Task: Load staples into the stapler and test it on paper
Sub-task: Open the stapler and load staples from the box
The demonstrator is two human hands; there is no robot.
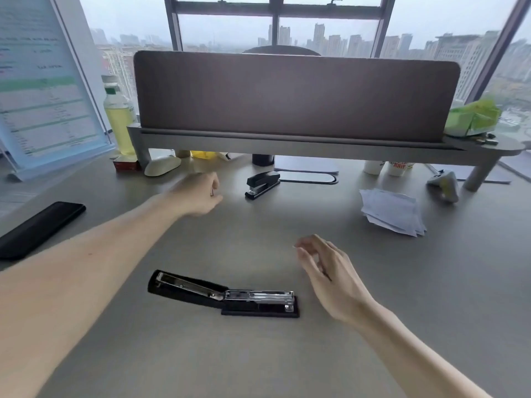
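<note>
Head view, loading stage. The stapler (224,297) lies near the front of the table (402,282), hinged fully flat, its lid thrown to the left and its metal staple channel facing up on the right; whether any staples already sit in the channel cannot be told. The left hand (198,196) is stretched far forward over the table, fingers curled narrow around something small and dark at the fingertips, perhaps a strip of staples, though blur prevents certainty; the right hand (324,268) hovers just right of the open stapler, fingers loosely parted, holding nothing. The step in hand appears to be fetching staples; to do it well, the strip should be carried level and unbroken, laid legs-down along the channel, and the base steadied by the right hand while the lid is swung shut. The folded paper (392,211) for the test lies well apart, at right. Surroundings: a second stapler (263,183), closed, stands farther back beside the left hand and could be mistaken for the working one; a small red box (126,165) sits beside a mouse (162,165) at far left; a dark phone (40,228) lies under the left forearm's path, the likeliest thing to be brushed on the return; a bottle (119,122) and a raised shelf (287,142) stand behind.
</note>
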